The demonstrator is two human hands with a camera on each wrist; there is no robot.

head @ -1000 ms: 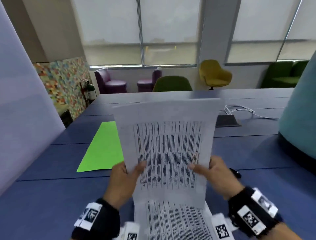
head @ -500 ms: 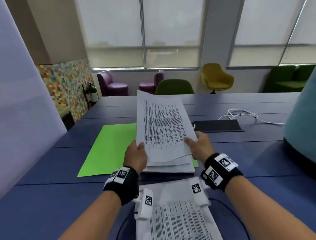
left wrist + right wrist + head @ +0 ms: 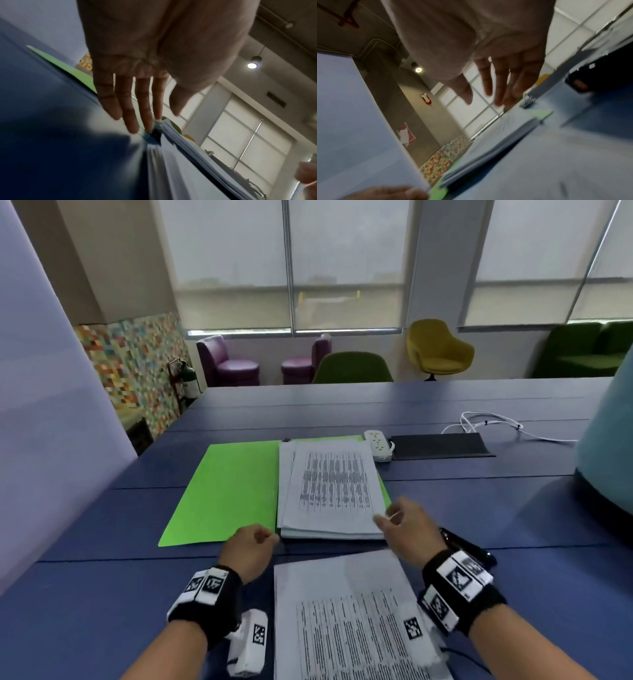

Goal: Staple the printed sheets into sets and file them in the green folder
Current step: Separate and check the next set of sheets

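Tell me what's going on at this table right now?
A person is filing printed sheets. A pile of sets lies on the right half of the open green folder. Both hands are empty: the left hand and right hand hover open at the pile's near corners. More loose sheets wait nearer.

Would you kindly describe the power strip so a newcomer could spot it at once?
Start at the blue table and find the open green folder with the stack of printed sheets on its right half. Off that folder's far right corner lies the power strip, beside a black mat. It is the only small white bar with sockets.
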